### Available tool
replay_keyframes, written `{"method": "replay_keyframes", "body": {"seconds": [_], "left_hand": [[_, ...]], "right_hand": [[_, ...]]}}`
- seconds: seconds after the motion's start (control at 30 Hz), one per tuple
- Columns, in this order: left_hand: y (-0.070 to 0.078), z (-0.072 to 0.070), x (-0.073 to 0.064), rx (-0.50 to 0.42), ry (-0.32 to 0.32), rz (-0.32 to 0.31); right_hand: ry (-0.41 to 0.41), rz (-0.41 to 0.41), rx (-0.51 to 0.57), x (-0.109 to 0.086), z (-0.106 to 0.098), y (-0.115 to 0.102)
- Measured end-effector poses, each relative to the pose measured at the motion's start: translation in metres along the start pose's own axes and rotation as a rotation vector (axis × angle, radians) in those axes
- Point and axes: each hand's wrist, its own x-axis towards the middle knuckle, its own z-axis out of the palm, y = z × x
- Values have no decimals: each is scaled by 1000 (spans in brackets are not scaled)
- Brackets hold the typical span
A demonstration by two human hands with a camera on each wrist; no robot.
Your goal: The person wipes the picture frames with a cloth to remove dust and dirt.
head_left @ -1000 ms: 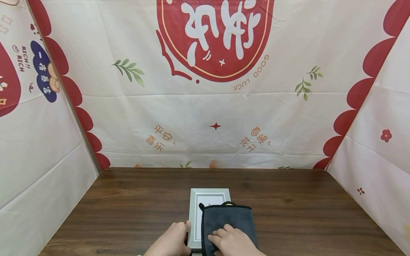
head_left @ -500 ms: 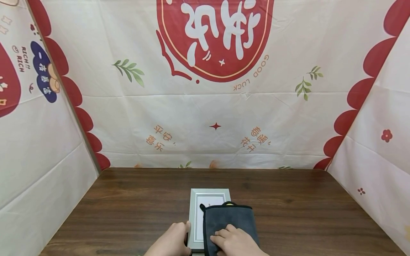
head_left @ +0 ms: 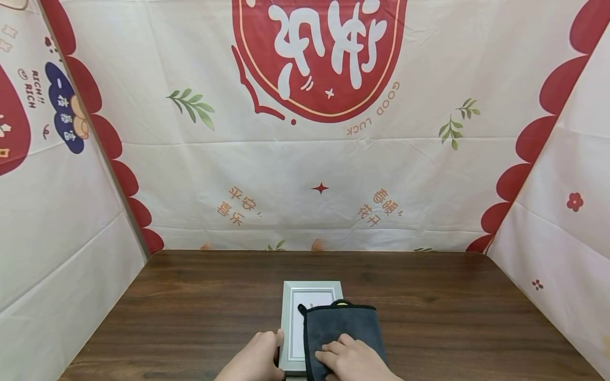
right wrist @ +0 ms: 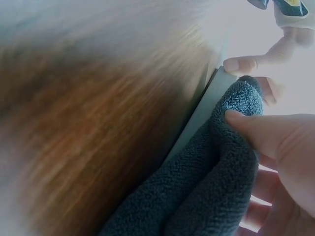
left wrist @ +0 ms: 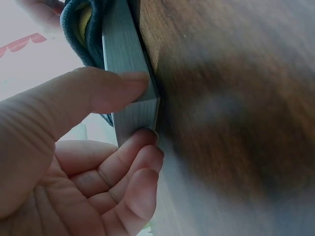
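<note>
A pale grey-green picture frame (head_left: 287, 323) lies face up on the table, its white picture partly covered. My left hand (head_left: 254, 360) holds the frame's near left corner; in the left wrist view the thumb lies along one side edge (left wrist: 128, 54) and the fingertips touch the adjoining one. Over the frame's right part and beyond its right edge lies a folded dark grey cloth (head_left: 340, 320) with black trim and a bit of yellow inside. My right hand (head_left: 350, 360) rests on it, and the right wrist view has the thumb and fingers gripping the plush folds (right wrist: 216, 162).
The dark wood-grain table (head_left: 190, 307) extends to both sides and behind the frame. Printed white fabric (head_left: 295, 164) with a red emblem hangs at the back, and similar panels flank the table at left and right.
My right hand and the cloth have shifted slightly to the right over the frame, baring a little more of the picture. The left hand and the frame have stayed put.
</note>
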Motion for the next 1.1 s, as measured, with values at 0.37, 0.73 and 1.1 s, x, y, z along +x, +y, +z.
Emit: {"method": "replay_keyframes", "body": {"seconds": [0.37, 0.73, 1.1], "left_hand": [[-1, 1, -1, 35, 24, 35], [0, 0, -1, 39, 19, 22], [-2, 3, -1, 129, 70, 84]], "right_hand": [[24, -4, -4, -5, 0, 2], [9, 0, 15, -9, -2, 4], [6, -9, 32, -11, -1, 7]]}}
